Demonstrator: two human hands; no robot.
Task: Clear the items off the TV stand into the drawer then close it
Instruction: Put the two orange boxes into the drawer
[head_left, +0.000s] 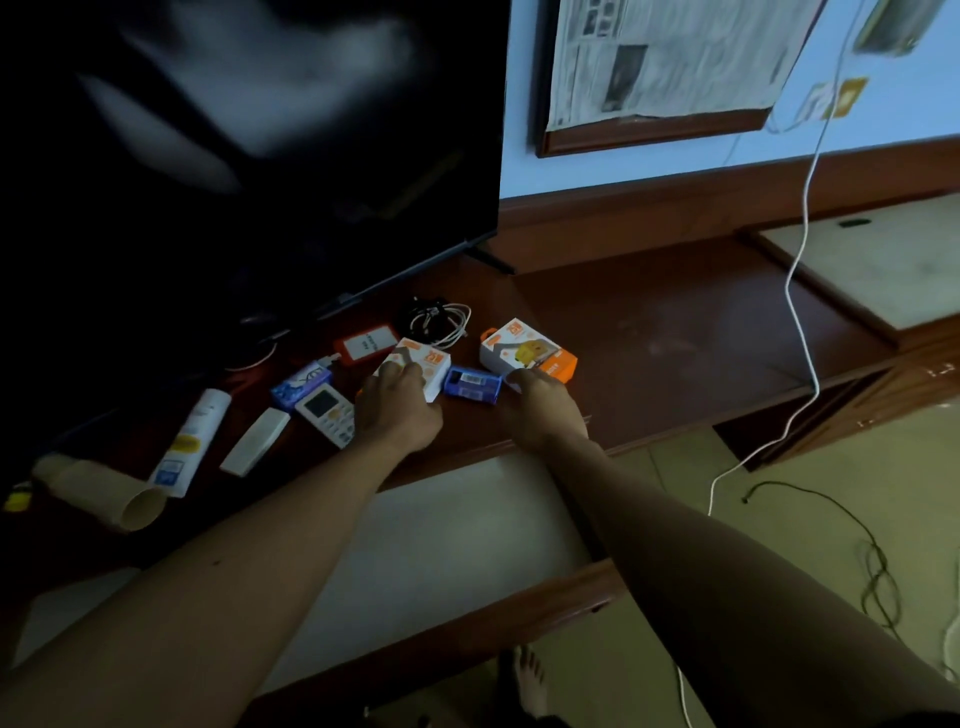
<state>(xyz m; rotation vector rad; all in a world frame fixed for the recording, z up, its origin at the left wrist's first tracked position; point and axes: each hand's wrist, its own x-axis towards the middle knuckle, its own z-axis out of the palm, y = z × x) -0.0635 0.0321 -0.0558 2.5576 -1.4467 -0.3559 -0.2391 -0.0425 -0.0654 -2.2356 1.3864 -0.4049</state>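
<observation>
A dim room with a dark wooden TV stand (675, 332) under a large black television (249, 156). Below its front edge, the drawer (467, 519) stands pulled open. The left hand (397, 410) curls its fingers over a small white and orange box (421, 364). The right hand (540, 410) grips the near edge of a larger white and orange box (524, 348). Between them lies a blue box (470, 383). Further left lie a white remote (327, 408), a tube (189, 441) and a tangle of cables (439, 317).
</observation>
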